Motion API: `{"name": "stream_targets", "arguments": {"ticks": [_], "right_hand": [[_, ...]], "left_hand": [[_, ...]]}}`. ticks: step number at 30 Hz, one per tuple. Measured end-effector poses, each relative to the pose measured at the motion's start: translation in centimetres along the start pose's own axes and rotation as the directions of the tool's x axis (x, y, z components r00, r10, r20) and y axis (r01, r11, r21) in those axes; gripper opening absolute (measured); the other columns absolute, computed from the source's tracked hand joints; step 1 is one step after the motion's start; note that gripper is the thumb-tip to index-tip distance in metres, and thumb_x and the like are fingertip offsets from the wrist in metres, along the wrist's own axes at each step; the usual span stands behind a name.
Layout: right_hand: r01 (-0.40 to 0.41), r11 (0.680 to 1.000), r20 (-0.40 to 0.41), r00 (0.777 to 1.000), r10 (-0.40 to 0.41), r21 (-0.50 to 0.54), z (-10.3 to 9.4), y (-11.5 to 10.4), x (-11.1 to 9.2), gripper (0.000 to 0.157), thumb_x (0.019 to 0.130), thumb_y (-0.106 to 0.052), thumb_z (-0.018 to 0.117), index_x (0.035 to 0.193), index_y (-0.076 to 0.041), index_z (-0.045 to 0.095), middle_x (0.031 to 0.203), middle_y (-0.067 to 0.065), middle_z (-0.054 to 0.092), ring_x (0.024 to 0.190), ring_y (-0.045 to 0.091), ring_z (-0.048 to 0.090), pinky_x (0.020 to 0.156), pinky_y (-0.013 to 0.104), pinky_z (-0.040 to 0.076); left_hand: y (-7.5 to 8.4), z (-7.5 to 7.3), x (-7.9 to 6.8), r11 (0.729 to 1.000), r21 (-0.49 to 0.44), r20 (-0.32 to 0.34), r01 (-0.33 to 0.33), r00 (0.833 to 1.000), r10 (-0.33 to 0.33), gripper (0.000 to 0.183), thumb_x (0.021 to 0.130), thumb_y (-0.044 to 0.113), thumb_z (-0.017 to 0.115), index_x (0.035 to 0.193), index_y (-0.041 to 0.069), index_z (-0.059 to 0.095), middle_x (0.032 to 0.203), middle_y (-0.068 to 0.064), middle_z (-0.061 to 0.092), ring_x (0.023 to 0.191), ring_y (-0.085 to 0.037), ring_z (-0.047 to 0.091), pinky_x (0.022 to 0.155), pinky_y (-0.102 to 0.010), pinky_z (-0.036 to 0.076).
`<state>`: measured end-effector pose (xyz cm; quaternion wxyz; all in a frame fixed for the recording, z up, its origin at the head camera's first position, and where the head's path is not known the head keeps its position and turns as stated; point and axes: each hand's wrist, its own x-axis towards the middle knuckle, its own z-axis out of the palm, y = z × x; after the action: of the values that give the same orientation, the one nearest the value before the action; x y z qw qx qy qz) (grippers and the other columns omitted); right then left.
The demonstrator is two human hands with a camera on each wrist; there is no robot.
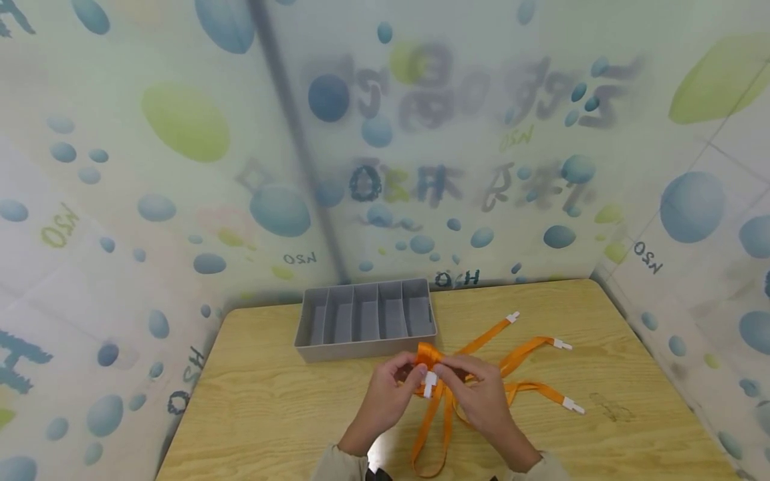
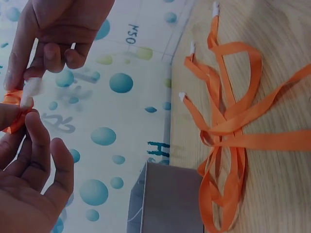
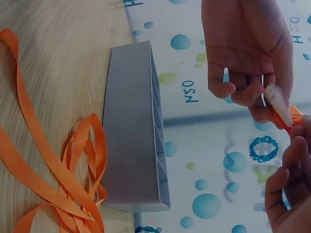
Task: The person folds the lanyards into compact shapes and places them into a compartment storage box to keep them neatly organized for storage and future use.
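Both hands meet over the table in front of a grey box. My left hand (image 1: 385,394) pinches a folded orange lanyard (image 1: 428,352) between thumb and fingers. From the other side, my right hand (image 1: 482,395) pinches the same lanyard. Its white plastic clip (image 1: 430,383) hangs between the two thumbs, pointing down. In the left wrist view the clip (image 2: 33,90) is blurred, with the orange strap bunched around its base. The right wrist view shows the clip (image 3: 279,103) beside the left hand's fingers; much of the folded strap is hidden by fingers.
More orange lanyards (image 1: 529,354) lie loosely crossed on the wooden table (image 1: 259,407), three white clips fanned out to the right. Strap loops (image 1: 428,444) trail toward the front edge. The grey box (image 1: 363,347) with several compartments stands behind the hands, near the patterned wall curtain (image 1: 385,133).
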<state>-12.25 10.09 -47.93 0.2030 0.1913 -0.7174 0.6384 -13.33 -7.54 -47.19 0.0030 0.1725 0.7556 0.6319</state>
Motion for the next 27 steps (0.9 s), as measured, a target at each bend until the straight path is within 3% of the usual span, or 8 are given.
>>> {"name": "stream_targets", "arguments": {"ticks": [6, 10, 14, 19, 22, 27], "right_hand": [[-0.142, 0.99, -0.126, 0.982, 0.141, 0.004, 0.1, 2.0, 0.7, 0.013, 0.093, 0.002, 0.066, 0.101, -0.001, 0.075, 0.082, 0.005, 0.071, 0.061, 0.012, 0.062, 0.054, 0.026, 0.053], [-0.206, 0.975, -0.149, 0.97, 0.192, -0.08, 0.2, 4.5, 1.2, 0.014, 0.095, -0.005, 0.067, 0.106, -0.001, 0.074, 0.09, 0.008, 0.072, 0.075, 0.011, 0.067, 0.066, 0.022, 0.055], [-0.28, 0.95, -0.135, 0.956, 0.262, -0.14, 0.6, 6.7, 1.4, 0.024, 0.095, -0.007, 0.067, 0.115, 0.004, 0.069, 0.107, 0.018, 0.071, 0.093, 0.022, 0.069, 0.078, 0.024, 0.055], [-0.33, 0.937, -0.078, 0.943, 0.322, -0.113, 1.3, 8.6, 1.7, 0.035, 0.095, -0.003, 0.065, 0.127, 0.011, 0.059, 0.125, 0.028, 0.062, 0.11, 0.039, 0.064, 0.089, 0.041, 0.055], [-0.374, 0.924, -0.057, 0.927, 0.37, -0.081, 1.6, 9.2, 1.9, 0.04, 0.096, -0.004, 0.064, 0.132, 0.012, 0.055, 0.13, 0.03, 0.058, 0.115, 0.041, 0.061, 0.094, 0.048, 0.051], [-0.418, 0.9, -0.021, 0.908, 0.419, -0.122, 2.0, 10.4, 2.2, 0.042, 0.097, -0.006, 0.063, 0.135, 0.012, 0.053, 0.132, 0.03, 0.057, 0.115, 0.039, 0.062, 0.093, 0.046, 0.051]], "left_hand": [[-0.9, -0.4, 1.3, 0.995, 0.089, -0.071, -0.034, 0.997, 0.04, 0.012, 0.097, 0.011, 0.064, 0.098, 0.0, 0.07, 0.082, -0.013, 0.068, 0.067, -0.014, 0.059, 0.061, -0.024, 0.051], [-1.8, -0.6, 2.6, 0.986, 0.163, -0.112, -0.026, 0.993, 0.045, 0.014, 0.097, 0.013, 0.064, 0.096, 0.0, 0.07, 0.083, -0.009, 0.069, 0.07, -0.016, 0.062, 0.063, -0.025, 0.052], [-2.7, -0.8, 3.9, 0.98, 0.201, -0.141, -0.011, 0.989, 0.04, 0.016, 0.098, 0.013, 0.063, 0.097, -0.001, 0.071, 0.085, -0.007, 0.069, 0.07, -0.017, 0.063, 0.064, -0.025, 0.052], [-3.6, -0.9, 5.5, 0.979, 0.203, -0.223, 0.026, 0.975, 0.021, 0.015, 0.096, 0.011, 0.064, 0.094, -0.001, 0.072, 0.086, -0.009, 0.068, 0.068, -0.015, 0.059, 0.06, -0.025, 0.051], [-3.9, -0.9, 6.3, 0.974, 0.215, -0.265, 0.072, 0.964, -0.013, 0.014, 0.094, 0.011, 0.066, 0.094, -0.001, 0.073, 0.086, -0.01, 0.068, 0.069, -0.014, 0.057, 0.058, -0.025, 0.049], [-4.4, -1.0, 7.4, 0.967, 0.222, -0.282, 0.125, 0.958, -0.059, 0.015, 0.094, 0.012, 0.067, 0.098, -0.002, 0.073, 0.088, -0.01, 0.07, 0.069, -0.014, 0.057, 0.059, -0.026, 0.049]]}}
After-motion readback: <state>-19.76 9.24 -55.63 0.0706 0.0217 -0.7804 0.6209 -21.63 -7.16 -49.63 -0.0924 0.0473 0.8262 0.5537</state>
